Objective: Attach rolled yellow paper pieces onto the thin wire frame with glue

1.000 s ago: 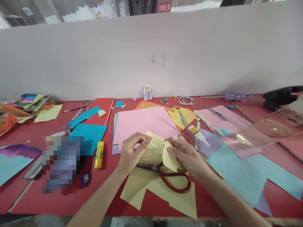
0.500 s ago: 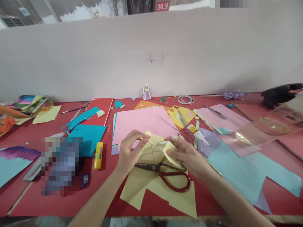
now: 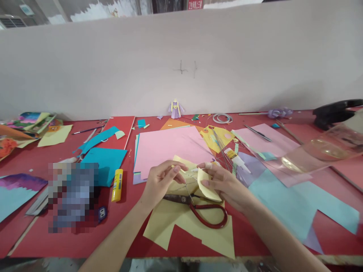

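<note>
Pinching thin wire (image 3: pixel 186 184) beyond the red-handled scissors (image 3: pixel 183 199), the left hand (image 3: pixel 163 178) faces the right hand (image 3: pixel 225 184), which grips pale-yellow paper (image 3: pixel 208 190) near their handles.

Red-topped worktable (image 3: pixel 70 243), front edge (image 3: pixel 241 260) pale and rough. Plain off-white partition (image 3: pixel 113 71) stood upright along the table's back, top line slanting slightly; dark cross-shaped mark (image 3: pixel 180 70) near its middle, fainter stroke (image 3: pixel 195 69) just beside. Behind: grey wall with ragged white paint (image 3: pixel 109 10), dark panel (image 3: pixel 169 5), red sign (image 3: pixel 195 4) with white Chinese characters, louvred vent (image 3: pixel 13 22) far left. Light was soft; a dim shadow fell on the partition's right. Area below table blurred, greyish.
</note>
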Tool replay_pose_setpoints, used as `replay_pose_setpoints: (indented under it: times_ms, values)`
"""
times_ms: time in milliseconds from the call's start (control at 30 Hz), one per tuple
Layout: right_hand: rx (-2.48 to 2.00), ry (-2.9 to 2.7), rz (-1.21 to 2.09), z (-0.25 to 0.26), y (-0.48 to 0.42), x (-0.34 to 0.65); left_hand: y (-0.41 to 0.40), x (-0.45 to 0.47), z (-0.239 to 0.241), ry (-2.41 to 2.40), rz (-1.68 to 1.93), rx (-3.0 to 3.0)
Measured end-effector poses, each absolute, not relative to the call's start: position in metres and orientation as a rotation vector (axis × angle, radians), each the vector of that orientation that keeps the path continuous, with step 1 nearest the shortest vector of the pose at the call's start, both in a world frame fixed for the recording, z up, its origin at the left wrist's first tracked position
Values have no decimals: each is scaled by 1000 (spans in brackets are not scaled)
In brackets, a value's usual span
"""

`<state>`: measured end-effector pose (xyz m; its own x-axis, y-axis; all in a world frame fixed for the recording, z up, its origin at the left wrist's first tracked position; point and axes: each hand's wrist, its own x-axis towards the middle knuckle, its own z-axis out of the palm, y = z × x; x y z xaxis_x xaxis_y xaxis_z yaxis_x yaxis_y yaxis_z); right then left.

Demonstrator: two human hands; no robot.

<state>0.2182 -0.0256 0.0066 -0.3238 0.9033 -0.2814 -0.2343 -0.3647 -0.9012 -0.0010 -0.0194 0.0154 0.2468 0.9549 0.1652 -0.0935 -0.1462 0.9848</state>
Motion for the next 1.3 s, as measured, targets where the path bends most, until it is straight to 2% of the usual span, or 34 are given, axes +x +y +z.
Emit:
replay_pose_setpoints:
  times_ms: [167, 433, 600, 800, 1300]
  values:
    - [-1051, -1019, 1768, 5, -25, 217, -19, 3, 11, 836, 1094, 1428]
    - [-1037, -1047, 1737, 3, -24, 216, -23, 13, 10, 806, 776, 1419]
    - [-1097, -1028, 1659, 7, -25, 214, -23, 13, 11, 778, 812, 1325]
    - [-1172, -1155, 1412, 1, -23, 213, -23, 13, 10, 774, 801, 1282]
    - [-1242, -1259, 1403, 1, -26, 209, -24, 16, 9, 796, 801, 1330]
